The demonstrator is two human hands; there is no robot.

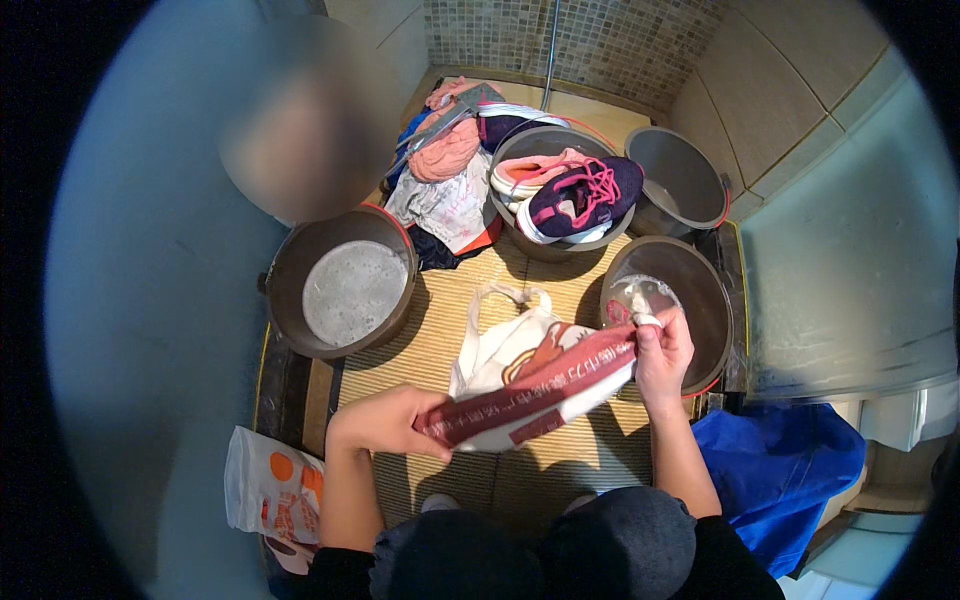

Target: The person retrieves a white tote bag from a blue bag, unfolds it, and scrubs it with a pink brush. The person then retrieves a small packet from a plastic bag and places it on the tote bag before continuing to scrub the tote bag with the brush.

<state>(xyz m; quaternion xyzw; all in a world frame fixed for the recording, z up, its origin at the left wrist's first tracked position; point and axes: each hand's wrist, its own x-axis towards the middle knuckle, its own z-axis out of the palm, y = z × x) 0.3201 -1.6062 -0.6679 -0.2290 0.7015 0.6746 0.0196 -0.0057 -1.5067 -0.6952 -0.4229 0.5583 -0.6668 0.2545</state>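
Observation:
A cream cloth tote bag (560,385) with a dark red printed band and looped handles is stretched sideways between my hands, above the ribbed mat. My left hand (392,420) is closed on its left end, fingers tucked under the cloth. At the opposite end, higher up, my right hand (665,355) pinches a bunched corner. That corner is over the near rim of a grey bucket (705,310), where sudsy water and some wet cloth show. Part of that bucket is hidden by my right hand.
Left stands a bucket (290,305) of foamy water. Sneakers (590,195) are piled in a bucket (570,248) at the back, beside another bucket (690,160). Crumpled clothes (445,200) lie back left. Blue fabric (785,470) is at right, a plastic bag (280,485) at left.

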